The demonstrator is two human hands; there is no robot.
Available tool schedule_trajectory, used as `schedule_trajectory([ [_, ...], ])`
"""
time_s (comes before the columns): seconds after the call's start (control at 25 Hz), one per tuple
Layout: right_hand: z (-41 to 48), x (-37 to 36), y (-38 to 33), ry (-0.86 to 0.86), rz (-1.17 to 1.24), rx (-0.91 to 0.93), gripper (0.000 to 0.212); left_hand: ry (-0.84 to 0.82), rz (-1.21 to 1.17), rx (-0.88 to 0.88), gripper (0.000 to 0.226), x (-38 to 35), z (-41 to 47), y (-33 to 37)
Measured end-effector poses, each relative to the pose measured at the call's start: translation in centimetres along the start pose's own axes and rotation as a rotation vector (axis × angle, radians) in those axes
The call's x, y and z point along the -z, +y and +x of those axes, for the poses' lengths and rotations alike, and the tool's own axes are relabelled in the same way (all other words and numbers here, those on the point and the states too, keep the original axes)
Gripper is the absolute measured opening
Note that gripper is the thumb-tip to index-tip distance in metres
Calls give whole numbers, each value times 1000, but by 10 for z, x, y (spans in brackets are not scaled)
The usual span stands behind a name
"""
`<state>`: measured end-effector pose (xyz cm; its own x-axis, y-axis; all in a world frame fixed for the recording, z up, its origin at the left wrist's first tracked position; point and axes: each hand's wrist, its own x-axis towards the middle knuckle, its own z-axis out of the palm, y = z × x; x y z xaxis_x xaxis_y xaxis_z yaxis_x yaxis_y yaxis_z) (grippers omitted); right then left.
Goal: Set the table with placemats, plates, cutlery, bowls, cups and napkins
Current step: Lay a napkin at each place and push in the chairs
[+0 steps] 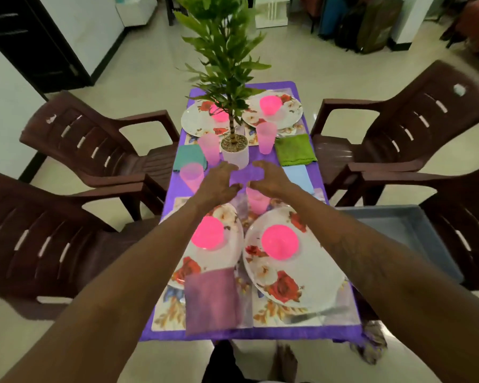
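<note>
A bare patch of purple tablecloth (245, 172) lies just before the white plant pot (234, 157) — the pot and its leafy stem (231, 125) block the table's middle. One pink cup (209, 149) crowds the pot's left, a second cup (266, 137) its right, a third cup (256, 203) stands nearer; plates (310, 275) fill the near end.

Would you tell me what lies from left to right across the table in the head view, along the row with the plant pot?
teal napkin → left pink cup → white plant pot → right pink cup → green napkin
</note>
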<state>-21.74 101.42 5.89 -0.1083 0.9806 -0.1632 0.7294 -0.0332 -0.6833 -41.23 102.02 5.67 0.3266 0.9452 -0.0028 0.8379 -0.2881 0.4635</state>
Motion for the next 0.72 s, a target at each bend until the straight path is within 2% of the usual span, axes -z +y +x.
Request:
schedule_trajectory([
  [0.2,-52,10,45,67,48,-81,65,-5,-87,52,61,-34,-51,45],
  [0.36,-92,-5,66,87,119,-129,51,-20,-115,114,52,-61,-89,57],
  [0.72,-167,-34,132,65,131,-261,48,-30,-275,318,43,-122,-160,76],
])
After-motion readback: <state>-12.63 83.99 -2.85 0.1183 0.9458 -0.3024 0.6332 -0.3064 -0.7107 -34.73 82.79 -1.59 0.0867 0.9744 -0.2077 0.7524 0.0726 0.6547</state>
